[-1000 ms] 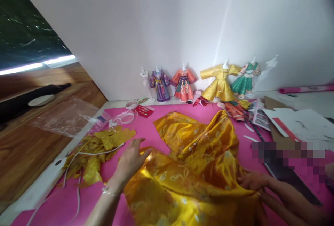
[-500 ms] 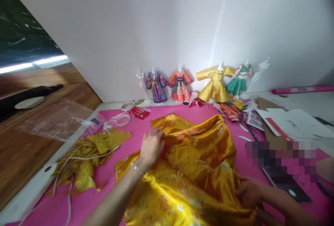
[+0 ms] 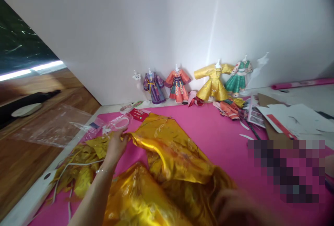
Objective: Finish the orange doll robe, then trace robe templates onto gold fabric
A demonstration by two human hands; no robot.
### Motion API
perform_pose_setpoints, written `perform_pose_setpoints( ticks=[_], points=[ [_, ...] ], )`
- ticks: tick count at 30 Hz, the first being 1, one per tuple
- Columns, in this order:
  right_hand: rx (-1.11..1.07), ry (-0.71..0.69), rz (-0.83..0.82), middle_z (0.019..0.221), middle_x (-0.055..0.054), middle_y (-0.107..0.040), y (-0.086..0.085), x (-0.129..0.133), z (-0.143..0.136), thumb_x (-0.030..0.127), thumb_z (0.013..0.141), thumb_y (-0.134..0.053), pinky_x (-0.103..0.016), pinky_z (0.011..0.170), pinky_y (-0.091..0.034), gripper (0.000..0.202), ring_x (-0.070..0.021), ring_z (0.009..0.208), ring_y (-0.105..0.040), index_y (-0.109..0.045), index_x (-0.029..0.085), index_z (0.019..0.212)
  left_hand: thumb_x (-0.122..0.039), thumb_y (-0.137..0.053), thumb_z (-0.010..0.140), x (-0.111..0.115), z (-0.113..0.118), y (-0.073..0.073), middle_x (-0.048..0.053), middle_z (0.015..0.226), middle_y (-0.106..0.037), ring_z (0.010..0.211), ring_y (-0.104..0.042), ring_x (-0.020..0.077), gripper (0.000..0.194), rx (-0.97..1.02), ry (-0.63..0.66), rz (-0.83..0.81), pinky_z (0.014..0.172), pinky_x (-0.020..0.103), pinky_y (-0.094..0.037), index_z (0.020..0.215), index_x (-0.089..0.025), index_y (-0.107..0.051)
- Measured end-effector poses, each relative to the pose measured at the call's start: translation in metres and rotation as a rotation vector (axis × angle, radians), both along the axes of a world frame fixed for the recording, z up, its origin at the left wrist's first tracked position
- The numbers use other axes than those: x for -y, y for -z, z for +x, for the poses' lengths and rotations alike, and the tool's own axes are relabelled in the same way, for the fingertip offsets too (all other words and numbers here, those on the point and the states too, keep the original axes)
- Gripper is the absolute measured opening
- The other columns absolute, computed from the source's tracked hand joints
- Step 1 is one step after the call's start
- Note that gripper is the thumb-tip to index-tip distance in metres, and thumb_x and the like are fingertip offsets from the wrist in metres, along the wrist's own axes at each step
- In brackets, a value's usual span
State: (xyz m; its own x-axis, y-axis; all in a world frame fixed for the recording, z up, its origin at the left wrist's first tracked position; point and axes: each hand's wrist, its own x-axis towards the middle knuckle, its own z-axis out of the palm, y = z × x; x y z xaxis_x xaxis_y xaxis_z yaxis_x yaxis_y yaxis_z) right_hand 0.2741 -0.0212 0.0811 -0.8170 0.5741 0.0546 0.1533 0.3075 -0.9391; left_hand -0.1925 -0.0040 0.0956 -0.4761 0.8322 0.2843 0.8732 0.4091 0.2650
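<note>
Head view: the left hand (image 3: 118,146) pinches an edge of the gold cloth (image 3: 169,137) in its fingers, over the pink mat (image 3: 208,125); apparently the cloth is being rearranged, and laying it flat calls for easing out folds. The right hand (image 3: 231,201) is blurred, its grip uncertain; the frame crops the cloth's near end.

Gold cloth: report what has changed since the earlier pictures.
The left hand, open at first, has gripped the gold cloth and drawn its far part leftward, baring pink mat on the right. The right hand, blurred, has shifted left and nearer; its hold is unclear. Dolls and scraps stayed put.
</note>
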Motion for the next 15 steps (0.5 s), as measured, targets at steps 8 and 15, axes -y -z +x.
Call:
perform_pose_setpoints(
  ticks=[8,15],
  points=[
    [0.404,0.500,-0.018,0.091,-0.011,-0.076,0.045,-0.074,0.019,0.060,0.083,-0.051,-0.035,0.073,-0.053,0.049,-0.0278,0.084,-0.070,-0.074,0.018,0.094,-0.034,-0.042,0.086,0.074,0.047,0.007,0.018,0.096,-0.072,0.095,-0.067,0.0355,0.034,-0.003,-0.090,-0.315,0.084,0.045,-0.049,0.092,-0.015,-0.069],
    [0.614,0.349,0.093,0.074,-0.006,-0.073,0.063,-0.084,-0.018,0.057,0.085,-0.051,-0.028,0.057,-0.036,0.045,-0.0207,0.067,-0.063,-0.070,0.018,0.077,-0.052,-0.033,0.094,0.087,0.084,0.014,0.015,0.098,-0.073,0.096,-0.067,0.0336,0.049,0.031,-0.118,-0.495,0.080,0.042,-0.045,0.097,-0.017,-0.066]
  ],
)
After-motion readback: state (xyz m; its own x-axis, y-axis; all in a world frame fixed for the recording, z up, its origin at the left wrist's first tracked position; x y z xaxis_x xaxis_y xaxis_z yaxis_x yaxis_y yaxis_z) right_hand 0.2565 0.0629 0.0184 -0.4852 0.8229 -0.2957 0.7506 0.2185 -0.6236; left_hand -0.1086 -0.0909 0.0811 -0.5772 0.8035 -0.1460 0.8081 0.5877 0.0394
